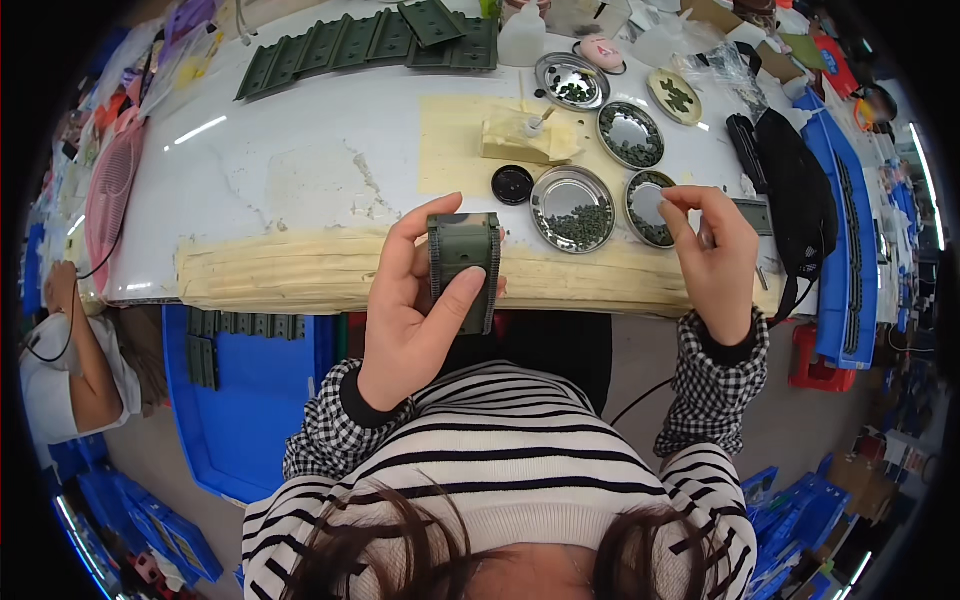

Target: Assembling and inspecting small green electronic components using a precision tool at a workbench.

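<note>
My left hand (405,330) is closed round a dark green ridged plastic part (462,250), with its thumb lying across the front. The part has toothed side edges, a small hole and a camouflage patch at its top. Over the right edge of a round metal dish (630,215) of small green pieces, my right hand (720,260) has thumb and fingers pinched together. Whatever is between those fingertips is too small to make out. Just left of it lies a larger metal dish (540,210) with loose dark green pieces, beside a round black cap (512,185).
Farther back are more dishes (632,135) of pieces, a foam block (515,140) and a white bottle (521,38). Green ridged panels (350,48) lie at the far left. A blue tray (250,400) sits below the padded table edge (280,275). Another person's arm (85,370) is at left.
</note>
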A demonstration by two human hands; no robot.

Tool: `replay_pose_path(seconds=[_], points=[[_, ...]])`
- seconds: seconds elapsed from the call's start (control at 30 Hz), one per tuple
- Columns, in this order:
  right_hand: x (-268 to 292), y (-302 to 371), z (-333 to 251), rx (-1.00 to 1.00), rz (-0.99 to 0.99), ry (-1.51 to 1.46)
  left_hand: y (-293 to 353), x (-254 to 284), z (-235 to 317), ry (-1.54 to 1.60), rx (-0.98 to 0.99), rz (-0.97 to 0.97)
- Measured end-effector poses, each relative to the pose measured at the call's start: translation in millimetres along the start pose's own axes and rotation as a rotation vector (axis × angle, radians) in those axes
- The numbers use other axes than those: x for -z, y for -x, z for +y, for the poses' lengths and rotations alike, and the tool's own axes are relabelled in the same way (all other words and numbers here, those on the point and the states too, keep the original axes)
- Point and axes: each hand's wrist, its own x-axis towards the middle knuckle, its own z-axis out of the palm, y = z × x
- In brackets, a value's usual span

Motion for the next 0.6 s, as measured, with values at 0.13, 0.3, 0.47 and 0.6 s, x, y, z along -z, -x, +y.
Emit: replay_pose_path(seconds=[0.13,0.3,0.47,0.6], points=[[8.5,-2.1,25.6,0.026,-0.286,0.028,-2.0,-5.2,-2.6,0.109,0.095,-0.011],[4.5,-15.6,35.6,-0.004,-0.313,0.093,3.0,-9.4,-1.8,0.122,0.132,-0.025],[9.3,-18.9,39.4,-0.054,-0.333,0.063,5.6,-4.6,-2.2,0.099,0.12,0.003],[16.9,-18.6,30.6,-0.047,-0.422,0.055,5.5,-5.6,-3.4,0.114,0.146,-0.002]])
